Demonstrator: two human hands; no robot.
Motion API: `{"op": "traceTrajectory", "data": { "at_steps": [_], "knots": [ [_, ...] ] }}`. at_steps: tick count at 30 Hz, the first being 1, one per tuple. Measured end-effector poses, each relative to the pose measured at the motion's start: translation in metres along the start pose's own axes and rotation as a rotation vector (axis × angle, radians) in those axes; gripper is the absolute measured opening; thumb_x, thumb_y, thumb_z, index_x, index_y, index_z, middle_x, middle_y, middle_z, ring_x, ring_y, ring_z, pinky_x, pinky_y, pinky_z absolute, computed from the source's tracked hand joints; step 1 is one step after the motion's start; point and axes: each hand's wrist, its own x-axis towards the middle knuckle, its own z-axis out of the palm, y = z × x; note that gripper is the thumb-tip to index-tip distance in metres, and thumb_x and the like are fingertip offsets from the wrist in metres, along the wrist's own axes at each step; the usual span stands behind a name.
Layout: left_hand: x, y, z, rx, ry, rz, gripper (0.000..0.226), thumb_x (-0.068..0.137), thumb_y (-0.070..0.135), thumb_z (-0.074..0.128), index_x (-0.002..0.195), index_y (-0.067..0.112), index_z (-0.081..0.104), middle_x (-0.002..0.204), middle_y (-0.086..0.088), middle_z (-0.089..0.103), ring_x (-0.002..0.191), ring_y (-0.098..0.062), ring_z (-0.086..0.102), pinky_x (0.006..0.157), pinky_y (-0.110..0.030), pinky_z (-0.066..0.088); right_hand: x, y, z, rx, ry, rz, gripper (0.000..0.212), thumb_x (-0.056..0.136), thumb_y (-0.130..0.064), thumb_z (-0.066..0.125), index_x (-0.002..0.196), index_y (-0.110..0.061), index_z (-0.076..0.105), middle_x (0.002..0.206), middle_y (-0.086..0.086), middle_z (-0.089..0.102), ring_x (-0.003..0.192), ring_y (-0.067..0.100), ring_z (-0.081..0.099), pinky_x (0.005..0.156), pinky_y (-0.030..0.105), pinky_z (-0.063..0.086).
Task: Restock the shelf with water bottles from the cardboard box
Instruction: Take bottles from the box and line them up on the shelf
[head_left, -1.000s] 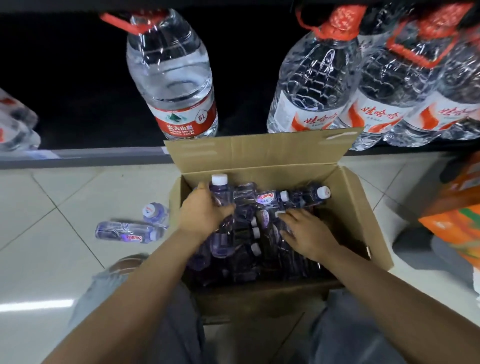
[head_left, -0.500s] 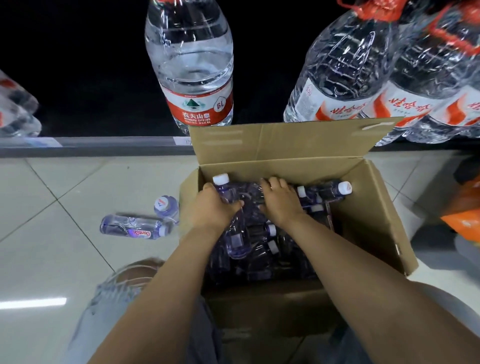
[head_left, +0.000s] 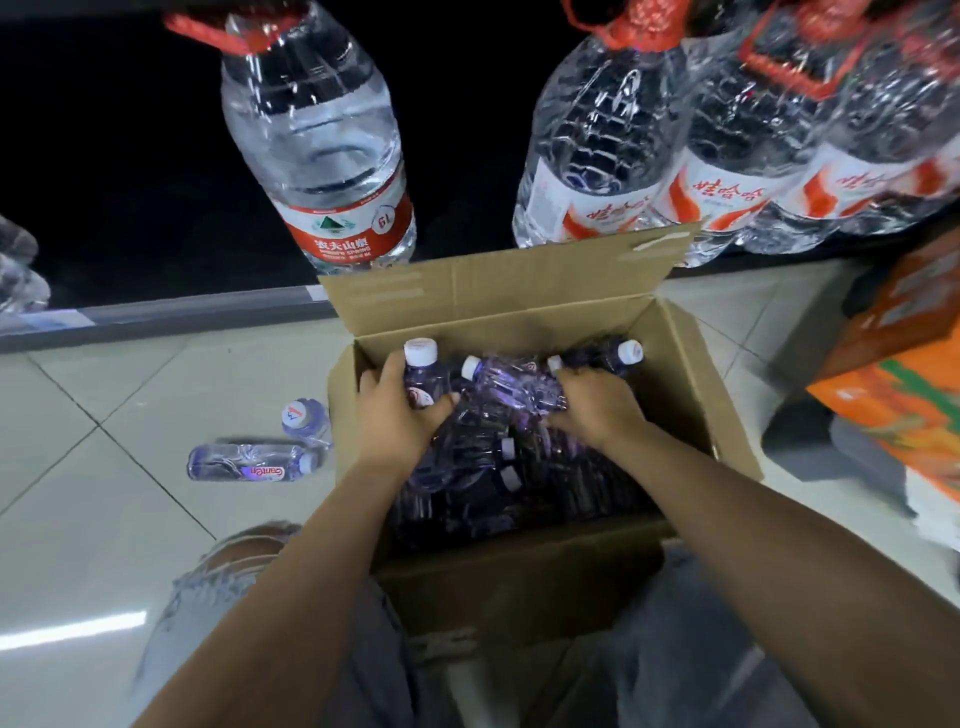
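An open cardboard box (head_left: 691, 395) stands on the floor between my knees, full of small purple-tinted water bottles with white caps. My left hand (head_left: 395, 415) grips an upright bottle (head_left: 423, 376) at the box's left side. My right hand (head_left: 597, 405) holds a second bottle (head_left: 509, 387) that lies slanted across the pile with its cap toward the left. The low dark shelf (head_left: 156, 317) runs just behind the box.
Big water jugs stand on the shelf: one with a red label (head_left: 317, 140) and a row at the right (head_left: 613, 140). Two small bottles are on the floor tiles left of the box, one lying (head_left: 249, 462), one standing (head_left: 304, 418). An orange carton (head_left: 904, 374) sits at the right.
My right hand went from the box's right side to its middle, then took hold of a slanted bottle. My left hand keeps its grip on the upright bottle. The view tilted up slightly.
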Motion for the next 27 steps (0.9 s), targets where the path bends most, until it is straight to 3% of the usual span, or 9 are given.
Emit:
{"op": "traceTrajectory", "data": {
  "at_steps": [2,6,10,14,19,21,24,25,27],
  "knots": [
    [-0.011,0.015,-0.014,-0.041,-0.006,-0.025,0.065,0.063,0.061,0.068,0.122,0.041,0.046,0.103,0.005,0.063,0.094,-0.019,0.060,0.083,-0.040,0.052,-0.026,0.012,-0.027,0.091,0.016,0.033,0.057,0.080,-0.048,0.068,0.119,-0.010,0.050,0.108,0.014,0.063,0.100,0.033,0.060,0.068,0.035,0.042],
    [-0.034,0.069,-0.050,-0.188,-0.003,-0.070,0.058,0.073,0.029,0.076,0.125,0.033,0.050,0.099,0.019,0.062,0.093,-0.014,0.062,0.085,-0.030,0.048,-0.076,0.015,-0.091,0.359,0.111,0.121,0.049,0.073,-0.053,0.072,0.097,-0.013,0.057,0.075,0.005,0.062,0.076,0.030,0.062,0.055,0.033,0.035],
    [-0.051,0.144,-0.106,-0.322,0.028,-0.055,0.057,0.067,0.031,0.075,0.120,0.027,0.053,0.107,0.006,0.068,0.099,-0.016,0.065,0.090,-0.033,0.049,-0.124,0.003,-0.186,0.558,0.194,0.168,0.052,0.069,-0.053,0.076,0.103,-0.016,0.062,0.086,-0.001,0.068,0.076,0.019,0.063,0.064,0.032,0.047],
    [-0.080,0.237,-0.186,-0.428,0.061,0.010,0.042,0.072,0.016,0.079,0.104,0.016,0.052,0.086,0.011,0.062,0.073,0.008,0.057,0.072,-0.012,0.042,-0.171,-0.017,-0.294,0.712,0.292,0.129,0.053,0.066,-0.057,0.075,0.097,-0.015,0.063,0.087,-0.002,0.069,0.079,0.017,0.064,0.069,0.034,0.050],
    [-0.131,0.363,-0.314,-0.528,0.057,0.200,0.050,0.072,0.017,0.082,0.115,0.009,0.058,0.105,-0.003,0.069,0.093,-0.012,0.065,0.085,-0.029,0.052,-0.233,-0.049,-0.452,0.861,0.387,0.051,0.049,0.066,-0.057,0.071,0.095,-0.018,0.062,0.086,-0.005,0.070,0.081,0.013,0.065,0.073,0.037,0.052],
    [-0.152,0.413,-0.364,-0.570,0.055,0.248,0.050,0.073,0.017,0.082,0.117,0.014,0.057,0.108,0.002,0.069,0.098,-0.008,0.065,0.087,-0.024,0.051,-0.255,-0.061,-0.516,0.916,0.418,0.007,0.052,0.067,-0.056,0.068,0.103,-0.018,0.063,0.093,-0.009,0.070,0.087,0.008,0.065,0.078,0.030,0.052],
    [-0.179,0.479,-0.429,-0.608,0.071,0.362,0.049,0.075,0.018,0.081,0.117,0.019,0.058,0.110,0.004,0.069,0.103,-0.010,0.064,0.088,-0.027,0.050,-0.280,-0.074,-0.603,0.940,0.501,-0.070,0.052,0.071,-0.050,0.072,0.110,-0.018,0.061,0.091,-0.019,0.064,0.086,-0.003,0.061,0.075,0.012,0.045],
    [-0.187,0.499,-0.449,-0.629,0.091,0.388,0.048,0.075,0.017,0.081,0.117,0.019,0.058,0.109,0.003,0.069,0.103,-0.011,0.065,0.087,-0.028,0.050,-0.287,-0.078,-0.631,0.932,0.518,-0.086,0.049,0.075,-0.045,0.072,0.113,-0.019,0.059,0.092,-0.019,0.063,0.087,0.000,0.060,0.074,0.012,0.044],
    [-0.205,0.539,-0.487,-0.659,0.144,0.449,0.044,0.075,0.016,0.080,0.113,0.021,0.058,0.100,0.007,0.070,0.093,-0.006,0.066,0.080,-0.023,0.050,-0.303,-0.087,-0.685,0.942,0.558,-0.131,0.043,0.080,-0.037,0.069,0.117,-0.021,0.055,0.097,-0.013,0.063,0.091,0.010,0.061,0.078,0.027,0.048]
  ]
}}
